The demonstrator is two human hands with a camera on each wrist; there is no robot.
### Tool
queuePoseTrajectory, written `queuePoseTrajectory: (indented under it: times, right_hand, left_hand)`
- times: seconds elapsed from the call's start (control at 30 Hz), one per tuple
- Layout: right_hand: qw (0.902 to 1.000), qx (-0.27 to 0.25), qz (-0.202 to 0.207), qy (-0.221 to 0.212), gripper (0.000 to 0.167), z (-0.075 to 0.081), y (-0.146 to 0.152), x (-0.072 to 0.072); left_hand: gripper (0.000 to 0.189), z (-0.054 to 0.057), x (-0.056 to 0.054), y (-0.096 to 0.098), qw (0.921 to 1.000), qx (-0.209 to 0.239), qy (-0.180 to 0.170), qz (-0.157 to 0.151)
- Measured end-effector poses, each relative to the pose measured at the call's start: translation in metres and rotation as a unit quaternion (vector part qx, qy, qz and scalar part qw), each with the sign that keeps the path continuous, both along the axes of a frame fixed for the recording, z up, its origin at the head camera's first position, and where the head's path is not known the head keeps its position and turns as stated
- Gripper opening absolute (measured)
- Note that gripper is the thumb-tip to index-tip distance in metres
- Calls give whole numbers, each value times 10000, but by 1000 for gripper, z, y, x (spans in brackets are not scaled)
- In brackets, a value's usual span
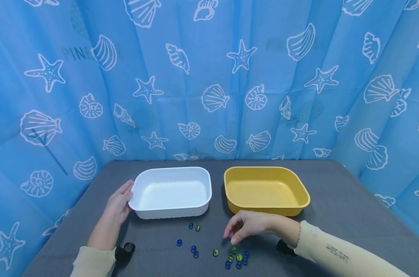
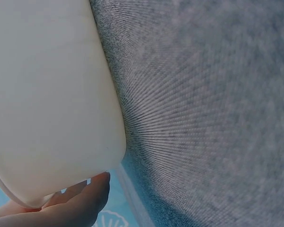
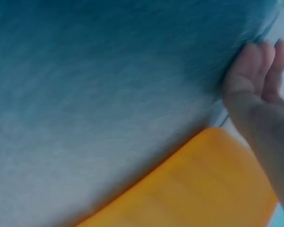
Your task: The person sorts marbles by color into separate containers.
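At the left end of a white plastic basin (image 1: 169, 212), my left hand (image 1: 120, 202) holds the rim. In the left wrist view, the fingers (image 2: 83, 201) lie against the outer wall below that rim. My right hand (image 1: 249, 226) hovers over the table in front of a yellow basin (image 1: 266, 211), fingers bent loosely downward. No object shows between those fingers in the head view or the blurred right wrist view. Just below it lies a cluster of glass marbles, green ones (image 1: 239, 257) and blue ones (image 1: 228, 264). More blue marbles (image 1: 179, 242) are scattered to the left.
Both basins stand side by side on a grey cloth-covered table (image 1: 154, 250), with a narrow gap between them. A lone green marble (image 1: 215, 252) lies left of the cluster. Behind the table hangs a blue curtain (image 1: 195, 77) with white shells and starfish.
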State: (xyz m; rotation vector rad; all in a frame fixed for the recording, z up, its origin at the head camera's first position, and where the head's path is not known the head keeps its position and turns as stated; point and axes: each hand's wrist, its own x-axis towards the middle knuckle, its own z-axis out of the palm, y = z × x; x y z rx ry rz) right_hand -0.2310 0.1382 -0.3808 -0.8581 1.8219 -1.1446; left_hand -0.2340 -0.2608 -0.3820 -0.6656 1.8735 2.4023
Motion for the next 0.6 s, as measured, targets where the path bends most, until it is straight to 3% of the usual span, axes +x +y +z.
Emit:
queuePoseTrajectory:
  times: [0.23,0.5,0.6]
  right_hand:
    - [9966,250,784,17,21,-6,3,-12]
    - [9921,339,1158,358,20,-13,3,-17]
    - [9883,326,1309,706,20,-17,4,-19]
  left_hand:
    - [50,0,-1,1,10000,-60,23,23]
    - [50,-2,-1,1,9999,-159,-4,33]
    - [50,-2,0,1,9999,-152,36,48]
